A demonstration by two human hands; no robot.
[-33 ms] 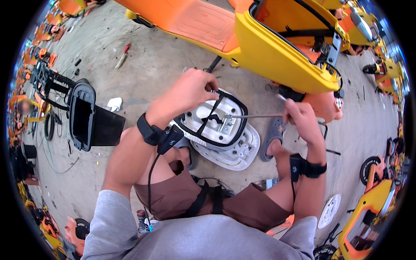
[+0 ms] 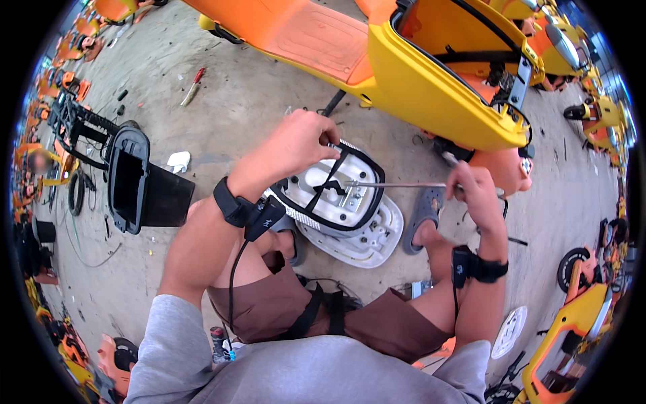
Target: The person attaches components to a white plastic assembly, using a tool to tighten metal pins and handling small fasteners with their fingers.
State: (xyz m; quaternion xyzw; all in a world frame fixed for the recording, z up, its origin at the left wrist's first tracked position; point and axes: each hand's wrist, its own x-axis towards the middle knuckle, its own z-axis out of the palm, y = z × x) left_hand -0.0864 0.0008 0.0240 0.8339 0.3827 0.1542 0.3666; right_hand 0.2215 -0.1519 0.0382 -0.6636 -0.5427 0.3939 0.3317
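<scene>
A scooter seat (image 2: pixel 316 176), upside down, shows its white underside, black rim and crossed black straps. It rests on another white plastic seat base (image 2: pixel 381 239) on the floor between my feet. My left hand (image 2: pixel 306 138) is closed at the seat's far edge, its fingertips gripping the rim beside a strap. In my right hand (image 2: pixel 476 192) is a T-handle wrench (image 2: pixel 404 184), its long thin shaft lying level toward the left. The wrench tip meets the metal bracket (image 2: pixel 352 195) on the seat's underside; its exact contact with a bolt is too small to make out.
A yellow and orange scooter body (image 2: pixel 431 81) stands just beyond the seat. A black storage bucket (image 2: pixel 161 198) lies to the left. Farther off on the floor are a red-handled tool (image 2: pixel 194 85) and a white scrap (image 2: pixel 178 161). Another white plate (image 2: pixel 509 332) lies at the right.
My right hand has turned on the wrench handle and shifted slightly down and right, its fingers curled differently. The left hand keeps its place on the seat.
</scene>
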